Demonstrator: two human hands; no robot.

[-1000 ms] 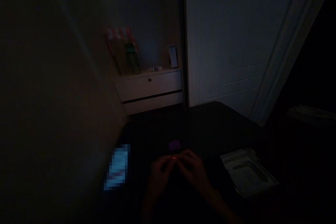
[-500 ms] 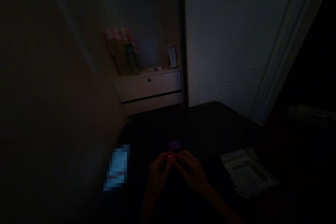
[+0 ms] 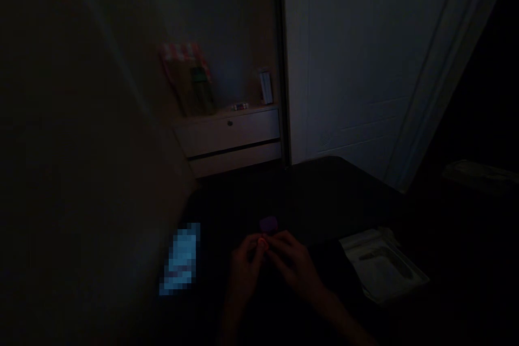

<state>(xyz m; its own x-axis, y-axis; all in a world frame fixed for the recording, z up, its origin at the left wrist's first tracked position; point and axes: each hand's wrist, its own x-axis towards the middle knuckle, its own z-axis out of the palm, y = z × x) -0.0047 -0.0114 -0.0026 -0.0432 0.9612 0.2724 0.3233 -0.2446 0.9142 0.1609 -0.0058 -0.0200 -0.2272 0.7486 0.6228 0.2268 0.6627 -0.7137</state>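
In the dim head view, my left hand and my right hand meet over the dark table. Between their fingertips is a small object with a red-orange glow, too dark to name. Both hands are closed in a pinch on it, the left from its left side and the right from its right side. Just beyond the fingertips lies a small purple object, its kind unclear in the dark.
A pixelated bright bluish patch lies at the left. A pale flat packet rests at the right. Behind the table are a drawer unit with a green-capped bottle on top, and a white door.
Both hands stay almost in place, pinching the small glowing object. Its glow looks a little dimmer and has shifted slightly left. The surroundings also look slightly darker.
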